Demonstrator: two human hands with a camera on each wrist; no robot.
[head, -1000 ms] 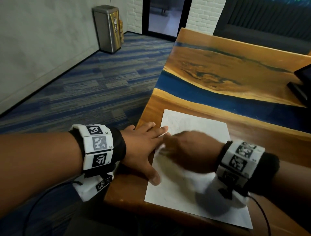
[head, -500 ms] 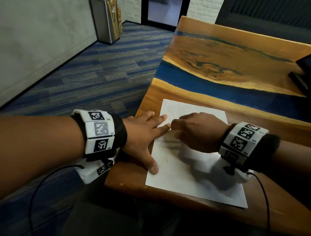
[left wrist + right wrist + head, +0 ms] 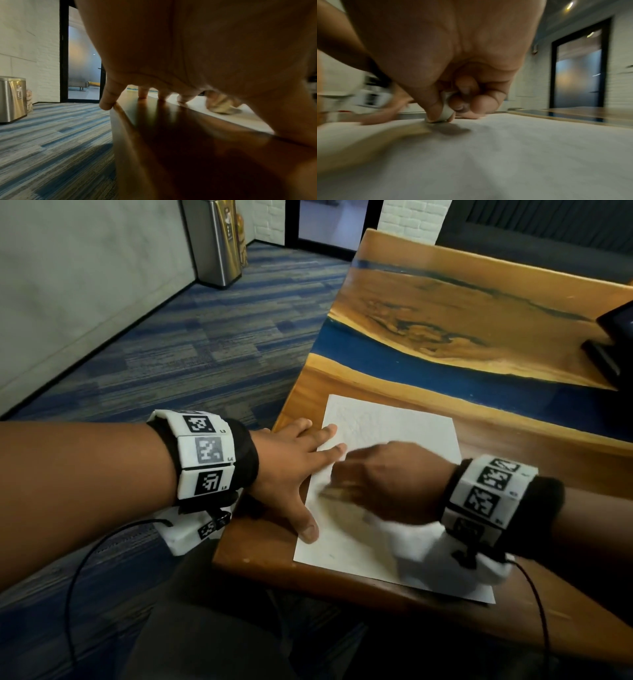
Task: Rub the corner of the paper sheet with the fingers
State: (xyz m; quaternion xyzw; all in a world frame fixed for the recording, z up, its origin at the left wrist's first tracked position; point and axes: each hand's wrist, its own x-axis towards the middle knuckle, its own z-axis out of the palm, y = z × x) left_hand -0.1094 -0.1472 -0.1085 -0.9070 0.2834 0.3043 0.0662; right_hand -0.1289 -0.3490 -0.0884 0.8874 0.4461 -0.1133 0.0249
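Note:
A white sheet of paper (image 3: 394,422) lies near the corner of a wooden table (image 3: 445,313). My left hand (image 3: 294,467) lies flat with fingers spread, its fingertips and thumb pressing the sheet's left edge. My right hand (image 3: 387,477), blurred by motion, is curled over the middle of the sheet. In the right wrist view the thumb and fingers pinch a small white block (image 3: 445,112) whose tip touches the paper (image 3: 505,155). The left wrist view shows my left fingers (image 3: 109,97) on the table edge and the blurred right hand (image 3: 219,102) beyond them.
The table has a blue resin stripe (image 3: 445,364) across it and a dark device (image 3: 616,344) at its right edge. A steel bin (image 3: 214,241) stands on the blue carpet by the wall, near a dark-framed door. Cables trail from both wristbands.
My right hand has kept shifting to and fro over the paper with the block pressed down. The left hand has stayed flat on the sheet's left edge.

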